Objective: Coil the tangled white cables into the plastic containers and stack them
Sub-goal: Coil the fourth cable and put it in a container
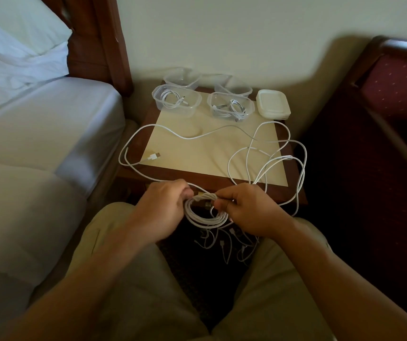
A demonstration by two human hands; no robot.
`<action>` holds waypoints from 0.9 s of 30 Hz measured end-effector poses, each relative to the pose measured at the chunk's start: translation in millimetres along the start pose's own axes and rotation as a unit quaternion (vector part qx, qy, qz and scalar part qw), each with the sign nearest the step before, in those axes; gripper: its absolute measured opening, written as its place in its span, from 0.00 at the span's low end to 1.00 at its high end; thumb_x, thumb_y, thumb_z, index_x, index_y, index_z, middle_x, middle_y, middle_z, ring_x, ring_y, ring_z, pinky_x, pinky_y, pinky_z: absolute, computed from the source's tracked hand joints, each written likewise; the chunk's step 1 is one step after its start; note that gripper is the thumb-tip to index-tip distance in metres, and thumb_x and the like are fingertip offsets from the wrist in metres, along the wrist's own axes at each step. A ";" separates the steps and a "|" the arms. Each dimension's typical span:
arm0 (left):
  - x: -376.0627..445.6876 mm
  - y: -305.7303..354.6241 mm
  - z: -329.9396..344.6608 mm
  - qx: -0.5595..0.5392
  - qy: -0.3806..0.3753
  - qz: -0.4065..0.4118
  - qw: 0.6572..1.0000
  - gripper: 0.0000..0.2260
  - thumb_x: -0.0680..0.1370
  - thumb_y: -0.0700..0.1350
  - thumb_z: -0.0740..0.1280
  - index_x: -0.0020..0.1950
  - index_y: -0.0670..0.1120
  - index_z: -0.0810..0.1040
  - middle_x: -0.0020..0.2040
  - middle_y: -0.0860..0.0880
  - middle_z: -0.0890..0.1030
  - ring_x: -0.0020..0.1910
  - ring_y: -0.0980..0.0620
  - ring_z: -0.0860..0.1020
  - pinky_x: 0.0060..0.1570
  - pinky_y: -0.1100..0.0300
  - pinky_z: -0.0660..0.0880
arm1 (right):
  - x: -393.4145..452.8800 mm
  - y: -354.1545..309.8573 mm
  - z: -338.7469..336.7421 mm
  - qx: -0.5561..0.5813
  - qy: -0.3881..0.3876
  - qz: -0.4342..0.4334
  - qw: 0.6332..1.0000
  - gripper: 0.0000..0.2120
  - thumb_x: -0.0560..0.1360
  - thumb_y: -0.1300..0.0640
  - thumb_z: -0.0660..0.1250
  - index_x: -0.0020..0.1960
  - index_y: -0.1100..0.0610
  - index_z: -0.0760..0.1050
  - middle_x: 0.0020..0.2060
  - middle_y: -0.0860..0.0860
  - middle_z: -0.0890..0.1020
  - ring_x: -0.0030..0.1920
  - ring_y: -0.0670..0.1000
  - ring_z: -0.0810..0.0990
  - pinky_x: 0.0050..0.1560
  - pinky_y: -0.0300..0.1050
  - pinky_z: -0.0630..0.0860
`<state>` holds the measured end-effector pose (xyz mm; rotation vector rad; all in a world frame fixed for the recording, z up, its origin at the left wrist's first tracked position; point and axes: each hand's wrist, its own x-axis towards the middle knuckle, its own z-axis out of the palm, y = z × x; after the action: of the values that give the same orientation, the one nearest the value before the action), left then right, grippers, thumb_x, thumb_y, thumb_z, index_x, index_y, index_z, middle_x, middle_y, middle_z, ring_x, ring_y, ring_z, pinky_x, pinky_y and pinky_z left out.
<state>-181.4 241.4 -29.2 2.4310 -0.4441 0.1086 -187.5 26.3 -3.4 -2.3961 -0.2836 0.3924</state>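
A: Where's the slack, going left to right?

B: The left hand (164, 209) grips the white coil (206, 216) low in the frame's centre; the right hand (243, 210) pinches its top. Loose cable (266, 153) trails up and right over the bedside table (204, 153).

A: Room?

B: Probably enough; two empty containers (182, 77) sit at the table's far edge, though loops overhang its right edge.
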 end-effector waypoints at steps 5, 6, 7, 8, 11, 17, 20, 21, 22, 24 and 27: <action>7.7 -0.4 -8.2 0.094 0.053 0.085 0.991 0.07 0.80 0.46 0.67 0.46 0.44 0.81 0.38 0.53 0.77 0.37 0.53 0.74 0.36 0.58 0.70 | 2.8 -0.3 0.9 -0.030 0.030 0.006 0.999 0.10 0.83 0.52 0.64 0.46 0.52 0.81 0.33 0.50 0.80 0.29 0.46 0.73 0.32 0.48 0.75; 8.6 1.4 -7.6 0.118 0.069 0.103 0.985 0.06 0.79 0.45 0.69 0.46 0.44 0.80 0.38 0.51 0.77 0.37 0.53 0.72 0.36 0.58 0.68 | 2.3 -0.2 0.9 -0.035 0.046 0.006 0.998 0.07 0.83 0.51 0.64 0.50 0.50 0.81 0.36 0.48 0.81 0.31 0.46 0.76 0.35 0.50 0.78; 9.5 3.4 -7.3 0.134 0.074 0.113 0.982 0.05 0.78 0.44 0.72 0.46 0.43 0.80 0.38 0.49 0.76 0.37 0.53 0.70 0.34 0.59 0.66 | 1.7 -1.1 1.1 -0.038 0.062 -0.001 0.997 0.06 0.83 0.52 0.64 0.56 0.47 0.80 0.40 0.45 0.83 0.35 0.46 0.79 0.38 0.50 0.81; 10.6 5.0 -6.8 0.150 0.072 0.121 0.979 0.05 0.76 0.41 0.74 0.46 0.42 0.79 0.38 0.48 0.75 0.36 0.52 0.69 0.33 0.59 0.65 | 0.4 -2.9 1.7 -0.047 0.080 -0.015 0.996 0.10 0.83 0.53 0.64 0.63 0.46 0.78 0.43 0.43 0.83 0.37 0.44 0.80 0.40 0.47 0.81; 14.4 8.6 -1.5 0.191 0.050 0.139 0.971 0.08 0.74 0.34 0.73 0.48 0.42 0.77 0.40 0.46 0.74 0.34 0.50 0.70 0.32 0.60 0.65 | -2.9 -9.2 2.5 -0.111 0.136 -0.069 0.982 0.15 0.83 0.56 0.61 0.68 0.46 0.75 0.38 0.45 0.82 0.30 0.43 0.75 0.34 0.42 0.76; 14.6 19.2 3.5 0.186 0.010 0.144 0.972 0.09 0.70 0.29 0.68 0.46 0.40 0.78 0.40 0.44 0.74 0.35 0.47 0.73 0.32 0.59 0.68 | -0.5 -3.4 5.0 -0.201 0.170 -0.097 0.960 0.15 0.83 0.58 0.60 0.68 0.50 0.75 0.42 0.52 0.82 0.41 0.57 0.81 0.40 0.55 0.81; 18.8 21.5 4.5 0.115 -0.039 0.067 0.990 0.03 0.81 0.39 0.63 0.50 0.43 0.76 0.45 0.49 0.75 0.43 0.49 0.75 0.39 0.55 0.70 | -3.6 -2.4 2.4 -0.225 0.160 -0.087 0.957 0.14 0.82 0.60 0.62 0.65 0.51 0.76 0.44 0.51 0.83 0.42 0.56 0.82 0.40 0.55 0.81; 21.0 22.5 1.2 0.067 -0.060 0.028 0.996 0.06 0.84 0.43 0.61 0.50 0.44 0.77 0.46 0.51 0.76 0.45 0.50 0.76 0.42 0.53 0.73 | -4.9 -0.6 1.5 -0.225 0.162 -0.083 0.957 0.14 0.80 0.61 0.63 0.64 0.51 0.77 0.46 0.50 0.84 0.43 0.56 0.83 0.41 0.54 0.81; 23.6 21.9 -3.1 0.005 -0.088 -0.013 0.996 0.09 0.85 0.46 0.60 0.50 0.46 0.78 0.46 0.51 0.78 0.45 0.51 0.77 0.45 0.52 0.74 | -6.0 -0.2 0.1 -0.219 0.165 -0.078 0.958 0.16 0.79 0.62 0.64 0.63 0.50 0.78 0.47 0.49 0.85 0.44 0.56 0.83 0.40 0.54 0.81; 28.0 20.1 -10.0 -0.115 -0.122 -0.074 0.983 0.12 0.85 0.48 0.60 0.48 0.48 0.79 0.39 0.53 0.80 0.40 0.55 0.78 0.45 0.53 0.74 | -6.5 1.7 -1.3 -0.186 0.177 -0.074 0.964 0.15 0.78 0.62 0.64 0.61 0.48 0.79 0.45 0.48 0.86 0.42 0.54 0.84 0.38 0.53 0.81; 32.3 15.6 -12.4 -0.184 -0.098 -0.092 0.974 0.12 0.85 0.49 0.61 0.46 0.49 0.80 0.35 0.58 0.80 0.36 0.62 0.77 0.44 0.55 0.73 | 0.0 2.1 -5.2 -0.110 0.175 -0.029 0.978 0.08 0.81 0.56 0.64 0.54 0.50 0.81 0.36 0.48 0.84 0.32 0.50 0.80 0.34 0.52 0.80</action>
<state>-156.0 228.4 -4.2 2.1083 -0.2922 -0.2742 -185.5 21.6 -1.1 -2.6109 -0.2449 -0.0979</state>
